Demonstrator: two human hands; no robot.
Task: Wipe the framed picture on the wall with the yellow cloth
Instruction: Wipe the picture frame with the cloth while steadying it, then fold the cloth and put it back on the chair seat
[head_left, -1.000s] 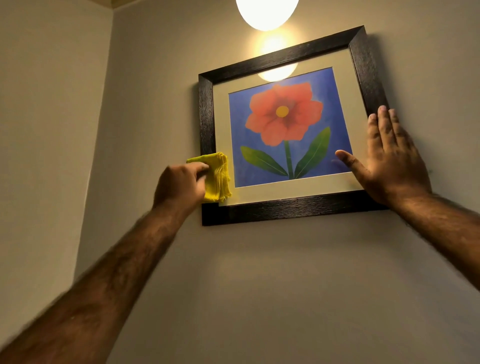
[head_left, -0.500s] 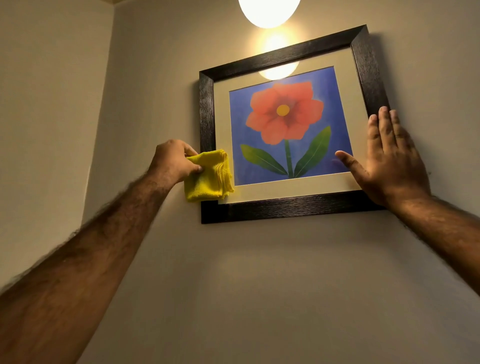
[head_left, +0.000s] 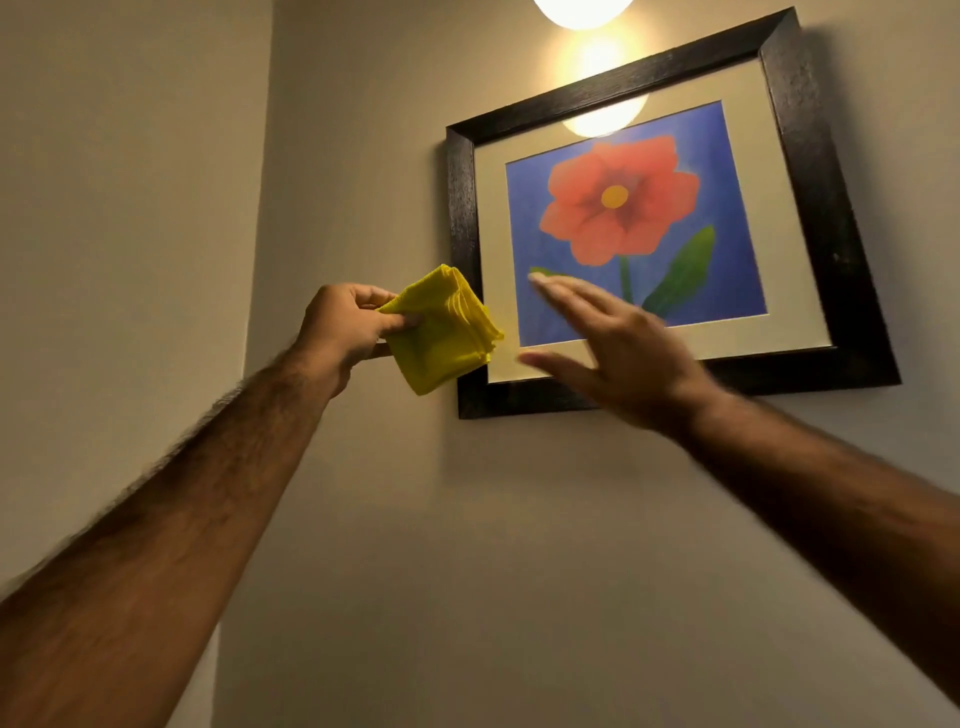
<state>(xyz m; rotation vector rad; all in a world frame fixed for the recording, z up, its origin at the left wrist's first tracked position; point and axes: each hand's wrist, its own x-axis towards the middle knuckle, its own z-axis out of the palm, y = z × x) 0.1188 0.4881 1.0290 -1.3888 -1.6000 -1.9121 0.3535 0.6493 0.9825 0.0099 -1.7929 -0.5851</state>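
A framed picture (head_left: 826, 208) with a dark frame, cream mat and a red flower on blue hangs on the wall at upper right. My left hand (head_left: 345, 330) pinches a folded yellow cloth (head_left: 441, 332) by its left edge, just left of the frame's lower left corner; whether the cloth touches the frame I cannot tell. My right hand (head_left: 618, 353) is open with fingers spread, blurred, in front of the picture's lower left part and close to the cloth.
A round lamp (head_left: 582, 10) glows above the frame and reflects in the glass. A wall corner (head_left: 260, 260) runs down the left side.
My left hand has pulled the cloth down and off the frame's left edge. My right hand has left the frame's lower right corner and swung left toward the cloth.
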